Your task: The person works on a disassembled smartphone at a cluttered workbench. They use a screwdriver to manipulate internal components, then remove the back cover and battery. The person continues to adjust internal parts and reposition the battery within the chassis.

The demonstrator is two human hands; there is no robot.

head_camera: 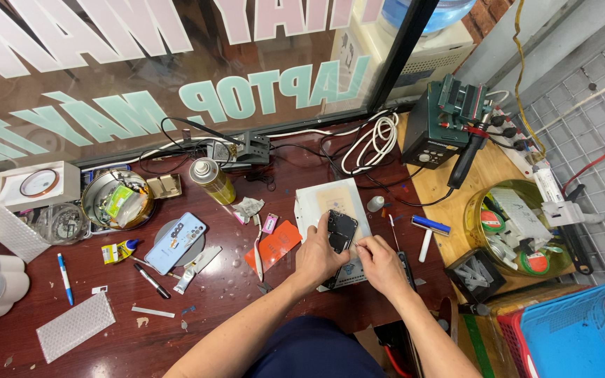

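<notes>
Gripping a dark phone (341, 231) on the white plate (309, 203), the left hand (318, 255) wraps its edge; the right hand (376, 262) pinches at its lower corner, mid-surface (211, 301).

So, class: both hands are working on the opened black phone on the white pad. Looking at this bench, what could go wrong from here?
1. The left hand only steadies the black phone while the right hand works at its edge, so it might slip off the white pad.
2. The yellow spray can stands among cables and could be knocked over.
3. Droplets on the red table might reach the blue phone.
</notes>
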